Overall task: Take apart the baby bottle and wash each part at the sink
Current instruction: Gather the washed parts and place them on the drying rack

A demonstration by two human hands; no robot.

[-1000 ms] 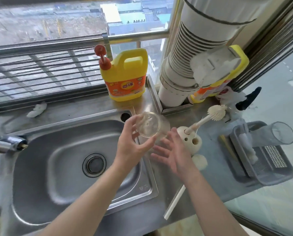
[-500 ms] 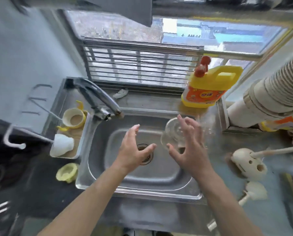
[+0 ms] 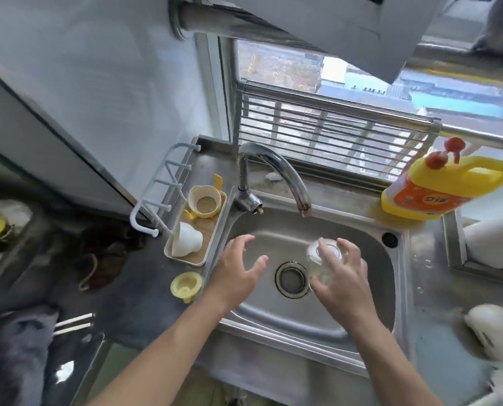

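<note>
Grip, head view: right hand grasps the clear bottle body, fingers curled over its top and far side, thumb under it on the near left. Right forearm is bare and enters from the bottom edge right of centre, angling up-left; wrist about straight, back of hand to camera.

Left hand is released: fingers spread and slightly bent, holding nothing, palm down. It hovers over the left half of the sink, apart from the bottle body. Left forearm enters from lower left and angles up-right.

Bottle body is held in the air over the basin, centre-right of frame, just right of and above the drain. Long axis runs roughly up-down in frame, tilted. One round end faces the upper part of the frame, toward the faucet. Mouth or base, cannot tell: blurred, see-through.

Faucet spout arcs right, tip upper-left of the bottle body, no water visible. Tray on the counter just left of the sink holds a yellow ring part and a white cup-shaped part. Pale yellow part lies on the dark surface below the tray. Yellow detergent jug with red pump stands at upper right behind the sink. White holder at the right edge, blurred.
</note>
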